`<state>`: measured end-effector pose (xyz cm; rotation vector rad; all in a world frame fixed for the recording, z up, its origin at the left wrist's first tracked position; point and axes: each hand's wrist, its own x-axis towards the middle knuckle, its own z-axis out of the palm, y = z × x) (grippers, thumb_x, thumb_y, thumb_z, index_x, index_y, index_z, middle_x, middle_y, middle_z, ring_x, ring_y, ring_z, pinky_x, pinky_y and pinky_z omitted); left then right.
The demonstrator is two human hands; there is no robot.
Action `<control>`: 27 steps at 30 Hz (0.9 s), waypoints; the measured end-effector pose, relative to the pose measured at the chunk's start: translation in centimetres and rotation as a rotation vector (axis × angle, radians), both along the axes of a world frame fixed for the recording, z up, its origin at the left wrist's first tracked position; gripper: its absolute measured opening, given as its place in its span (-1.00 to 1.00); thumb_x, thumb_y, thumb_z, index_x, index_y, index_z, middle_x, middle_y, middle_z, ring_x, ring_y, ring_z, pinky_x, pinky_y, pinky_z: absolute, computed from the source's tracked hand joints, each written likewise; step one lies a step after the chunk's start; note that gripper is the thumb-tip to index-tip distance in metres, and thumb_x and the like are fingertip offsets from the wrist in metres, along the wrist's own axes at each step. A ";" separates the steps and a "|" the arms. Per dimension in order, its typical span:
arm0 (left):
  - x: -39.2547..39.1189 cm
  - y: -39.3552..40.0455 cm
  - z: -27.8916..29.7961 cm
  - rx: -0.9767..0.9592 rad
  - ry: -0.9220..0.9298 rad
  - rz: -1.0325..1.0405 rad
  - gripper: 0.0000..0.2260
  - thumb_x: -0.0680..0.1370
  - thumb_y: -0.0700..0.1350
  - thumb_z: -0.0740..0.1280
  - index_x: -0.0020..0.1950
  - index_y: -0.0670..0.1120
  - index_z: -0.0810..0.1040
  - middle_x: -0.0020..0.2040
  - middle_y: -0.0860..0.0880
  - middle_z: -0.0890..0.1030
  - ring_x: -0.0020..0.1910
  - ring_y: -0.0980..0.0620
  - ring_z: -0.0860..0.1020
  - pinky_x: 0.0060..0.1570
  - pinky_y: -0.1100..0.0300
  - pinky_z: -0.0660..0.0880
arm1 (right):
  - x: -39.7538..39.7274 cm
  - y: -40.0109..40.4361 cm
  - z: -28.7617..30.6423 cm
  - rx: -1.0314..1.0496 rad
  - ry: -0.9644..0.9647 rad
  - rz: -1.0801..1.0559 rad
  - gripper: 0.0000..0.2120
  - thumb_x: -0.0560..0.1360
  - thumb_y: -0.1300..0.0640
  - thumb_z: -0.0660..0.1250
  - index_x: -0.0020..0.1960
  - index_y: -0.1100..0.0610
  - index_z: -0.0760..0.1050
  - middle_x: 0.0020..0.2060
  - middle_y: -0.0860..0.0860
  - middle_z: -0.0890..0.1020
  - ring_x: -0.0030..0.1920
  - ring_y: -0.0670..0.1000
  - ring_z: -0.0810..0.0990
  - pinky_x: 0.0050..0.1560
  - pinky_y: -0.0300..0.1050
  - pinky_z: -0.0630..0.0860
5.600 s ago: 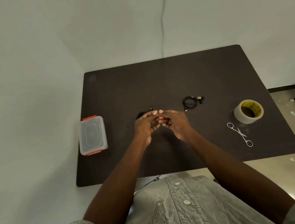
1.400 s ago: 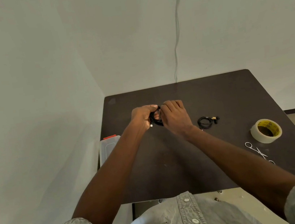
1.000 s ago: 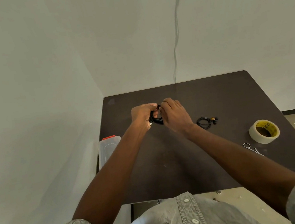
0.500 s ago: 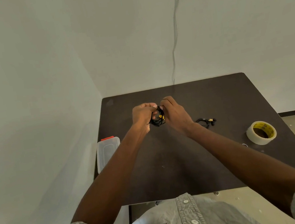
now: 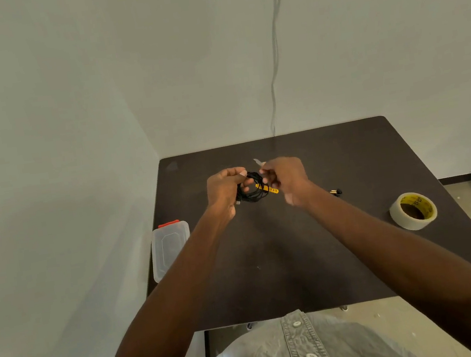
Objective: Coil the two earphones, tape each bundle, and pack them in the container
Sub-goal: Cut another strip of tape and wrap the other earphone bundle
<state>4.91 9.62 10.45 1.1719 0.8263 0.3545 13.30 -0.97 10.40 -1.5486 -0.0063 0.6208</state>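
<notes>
Head view. Left hand raised above the far middle of the desk, fingers curled round the left side of a coiled black earphone bundle. Right hand just beside it, fingers curled, pinching a strip of clear tape that sticks up past the fingertips. Whether the right-hand fingers also touch the coil: cannot tell. Yellow strip with dark marks lying across the right side of the bundle, slanting down toward the right hand. Bundle held clear of the desk surface, between the two hands.

Second earphone on the desk to the right of the right forearm, mostly hidden behind it; only a dark end with a gold tip visible. Clear container with red clips, lid on, at the left edge of the desk, partly covered by the left forearm. Tape roll with yellow-printed core lying flat near the right edge, well apart from both hands.
</notes>
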 end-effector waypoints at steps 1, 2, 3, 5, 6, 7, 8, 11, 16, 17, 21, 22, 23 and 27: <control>-0.1 0.0 -0.2 -0.001 -0.021 0.009 -0.93 0.51 -0.36 0.36 -0.08 -0.22 0.60 -0.16 -0.16 0.65 -0.31 0.04 0.65 -0.32 0.26 0.58 | -0.1 0.0 0.2 0.046 0.168 -0.014 -0.89 0.47 0.31 0.31 -0.23 0.25 0.53 -0.39 0.08 0.57 -0.54 -0.10 0.47 -0.54 -0.27 0.31; -0.2 -0.1 -0.3 0.005 -0.039 0.013 -0.92 0.50 -0.36 0.37 -0.05 -0.22 0.60 -0.16 -0.15 0.66 -0.28 0.03 0.65 -0.25 0.22 0.60 | -0.2 0.0 0.2 0.067 0.270 -0.016 -0.89 0.48 0.29 0.31 -0.21 0.22 0.53 -0.39 0.06 0.57 -0.54 -0.11 0.47 -0.54 -0.27 0.30; -0.3 -0.3 -0.4 0.022 -0.051 0.016 -0.90 0.49 -0.36 0.38 -0.03 -0.22 0.60 -0.18 -0.12 0.66 -0.26 0.02 0.64 -0.20 0.19 0.60 | -0.4 0.2 0.2 0.082 0.326 -0.013 -0.90 0.49 0.29 0.31 -0.20 0.21 0.54 -0.39 0.05 0.58 -0.53 -0.11 0.48 -0.54 -0.28 0.31; -0.6 -0.5 -0.7 0.070 -0.052 0.020 -0.85 0.47 -0.35 0.41 0.02 -0.21 0.61 -0.20 -0.08 0.67 -0.26 0.03 0.63 -0.19 0.21 0.61 | -0.9 0.4 0.1 0.108 0.363 -0.017 -0.91 0.49 0.29 0.32 -0.17 0.21 0.56 -0.40 0.04 0.59 -0.53 -0.10 0.48 -0.53 -0.28 0.33; -0.7 -0.6 -0.8 0.098 -0.046 0.019 -0.83 0.47 -0.35 0.41 0.04 -0.21 0.61 -0.19 -0.07 0.67 -0.26 0.05 0.63 -0.20 0.23 0.61 | -1.2 0.6 0.1 0.107 0.359 -0.029 -0.92 0.48 0.29 0.32 -0.17 0.21 0.56 -0.41 0.05 0.59 -0.53 -0.10 0.47 -0.53 -0.28 0.33; -0.8 -0.7 -0.9 0.127 -0.039 0.017 -0.82 0.47 -0.34 0.40 0.05 -0.21 0.61 -0.17 -0.08 0.68 -0.24 0.05 0.63 -0.19 0.23 0.62 | -1.4 0.7 0.1 0.100 0.347 -0.042 -0.93 0.47 0.29 0.33 -0.18 0.21 0.57 -0.42 0.05 0.60 -0.53 -0.09 0.47 -0.53 -0.28 0.33; -0.9 -0.8 -1.1 0.158 -0.036 0.012 -0.82 0.47 -0.34 0.40 0.06 -0.21 0.61 -0.15 -0.10 0.68 -0.21 0.03 0.64 -0.16 0.20 0.62 | -1.6 0.9 0.2 0.091 0.333 -0.050 -0.92 0.46 0.30 0.33 -0.19 0.22 0.58 -0.43 0.05 0.60 -0.53 -0.08 0.47 -0.53 -0.27 0.33; -1.0 -0.9 -1.4 0.211 -0.031 -0.001 -0.82 0.45 -0.32 0.40 0.03 -0.19 0.63 -0.12 -0.13 0.69 -0.14 -0.03 0.66 -0.09 0.12 0.63 | -1.8 1.3 0.4 0.066 0.297 -0.064 -0.91 0.45 0.30 0.33 -0.22 0.24 0.59 -0.48 0.05 0.62 -0.53 -0.06 0.48 -0.53 -0.26 0.33; -1.1 -0.6 -1.3 0.012 -0.056 0.047 -0.85 0.48 -0.38 0.38 0.02 -0.23 0.60 -0.12 -0.15 0.67 -0.15 -0.07 0.65 -0.04 0.09 0.63 | -2.1 1.2 -0.1 0.037 0.258 -0.084 -0.91 0.48 0.30 0.33 -0.17 0.25 0.59 -0.46 0.06 0.60 -0.54 -0.06 0.50 -0.54 -0.26 0.34; -1.0 -0.6 -1.2 -0.042 -0.064 0.052 -0.85 0.48 -0.40 0.37 0.02 -0.25 0.59 -0.13 -0.17 0.66 -0.18 -0.06 0.65 -0.05 0.10 0.62 | -2.2 1.1 -0.3 0.028 0.255 -0.083 -0.91 0.48 0.30 0.34 -0.18 0.25 0.59 -0.45 0.06 0.60 -0.53 -0.06 0.50 -0.53 -0.25 0.34; -0.8 -0.2 -1.0 -0.265 -0.003 0.040 -0.86 0.51 -0.41 0.31 0.03 -0.26 0.57 -0.14 -0.20 0.63 -0.23 -0.03 0.62 -0.14 0.15 0.61 | -2.6 1.3 -1.1 -0.025 0.263 -0.054 -0.90 0.46 0.26 0.37 -0.23 0.20 0.59 -0.46 0.03 0.61 -0.52 -0.08 0.53 -0.51 -0.26 0.37; -0.8 -0.1 -0.9 -0.310 0.038 0.023 -0.85 0.52 -0.37 0.30 0.06 -0.26 0.57 -0.13 -0.18 0.63 -0.21 -0.03 0.62 -0.14 0.13 0.61 | -2.7 1.3 -1.3 -0.038 0.270 -0.055 -0.91 0.47 0.26 0.37 -0.21 0.20 0.60 -0.45 0.03 0.62 -0.51 -0.08 0.55 -0.52 -0.27 0.38; -0.9 0.1 -0.8 -0.346 0.077 -0.002 -0.83 0.53 -0.34 0.31 0.10 -0.25 0.57 -0.12 -0.16 0.64 -0.19 -0.03 0.61 -0.13 0.09 0.60 | -2.7 1.3 -1.5 -0.047 0.275 -0.056 -0.92 0.47 0.26 0.36 -0.18 0.21 0.60 -0.42 0.04 0.62 -0.50 -0.07 0.56 -0.52 -0.28 0.39; -1.4 0.8 -0.9 -0.378 0.164 -0.127 -0.74 0.55 -0.31 0.25 0.21 -0.17 0.55 -0.13 -0.09 0.64 -0.16 0.03 0.61 -0.12 0.08 0.48 | -2.9 0.7 -2.0 -0.067 0.294 -0.043 -0.91 0.49 0.27 0.33 -0.14 0.22 0.60 -0.38 0.06 0.63 -0.49 -0.07 0.57 -0.54 -0.31 0.40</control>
